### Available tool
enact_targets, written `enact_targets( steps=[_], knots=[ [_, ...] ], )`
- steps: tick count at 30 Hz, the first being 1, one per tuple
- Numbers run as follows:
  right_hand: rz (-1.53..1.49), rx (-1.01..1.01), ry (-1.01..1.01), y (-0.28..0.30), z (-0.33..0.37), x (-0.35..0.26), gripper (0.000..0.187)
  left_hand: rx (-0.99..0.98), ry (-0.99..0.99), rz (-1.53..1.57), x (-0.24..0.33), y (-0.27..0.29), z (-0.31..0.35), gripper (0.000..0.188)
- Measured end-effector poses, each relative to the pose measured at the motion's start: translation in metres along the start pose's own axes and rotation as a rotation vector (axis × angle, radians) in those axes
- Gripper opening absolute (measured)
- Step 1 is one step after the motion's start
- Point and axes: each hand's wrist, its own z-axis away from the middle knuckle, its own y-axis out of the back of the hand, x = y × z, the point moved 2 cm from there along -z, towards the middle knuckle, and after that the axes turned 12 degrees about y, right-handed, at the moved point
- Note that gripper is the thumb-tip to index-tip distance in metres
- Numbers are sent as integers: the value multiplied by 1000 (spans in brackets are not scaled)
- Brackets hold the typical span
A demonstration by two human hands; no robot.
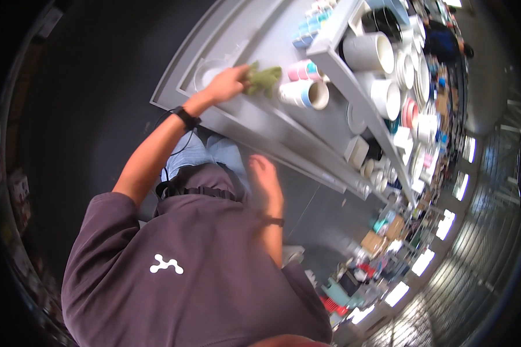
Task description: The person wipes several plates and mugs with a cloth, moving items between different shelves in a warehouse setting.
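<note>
Green bundle [264, 79], soft-looking, perhaps a plant or a cloth, is at the grey shelf [330, 124], near the white-and-blue cup [295, 93]; I cannot tell whether it touches the shelf. The left hand [228, 84] holds it with fingers closed on one side, probably so that its loose part stays free and uncrushed. The right hand [263, 172] is by the body, apart from the bundle; no thing shows in it, but blur prevents me to tell how wide it is. A pink cup [301, 70] stands close beside the other cup, maybe for saving room.
</note>
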Motion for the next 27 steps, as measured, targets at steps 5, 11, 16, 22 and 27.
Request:
enact_targets(
  steps=[5, 11, 16, 22, 27],
  knots=[
    [-28, 154, -38, 23, 20, 39, 23, -288, 287, 519, 21, 16, 68, 42],
    [-179, 197, 266, 42, 17, -52, 51, -484, 268, 600, 45, -12, 124, 70],
    [86, 190, 643, 54, 44, -68, 70, -700, 163, 346, 113, -24, 164, 34],
    [-141, 358, 548, 59, 106, -2, 50, -536, 3, 28, 125, -70, 191, 28],
    [-207, 470, 529, 72, 186, 32, 41, -558, -179, -117, 141, -126, 231, 25]
  ],
)
